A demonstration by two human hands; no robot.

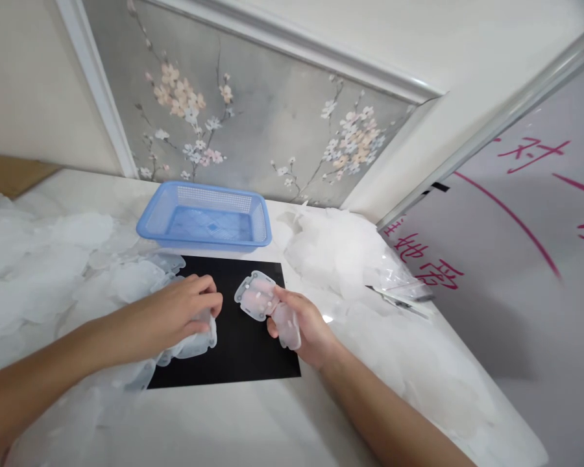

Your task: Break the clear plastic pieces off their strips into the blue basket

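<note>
My right hand (305, 325) is closed on a translucent, frosted plastic piece (255, 295), thumb on top. The piece has rounded lobes and small holes near its edges, and its broad end points up and left over a black mat (238, 363). At the mat's left side, my left hand (197, 308) has its fingers curled down on a similar plastic piece (194, 347). That piece is partly hidden under the fingers and lies against more of the same pieces.
A large heap of frosted plastic pieces (34, 259) spreads over the left of the white table. Behind the mat stands a blue plastic basket (204, 245). More white pieces (331, 250) and a clear bag (399, 275) are at right, beside a whiteboard (496, 311) with red writing.
</note>
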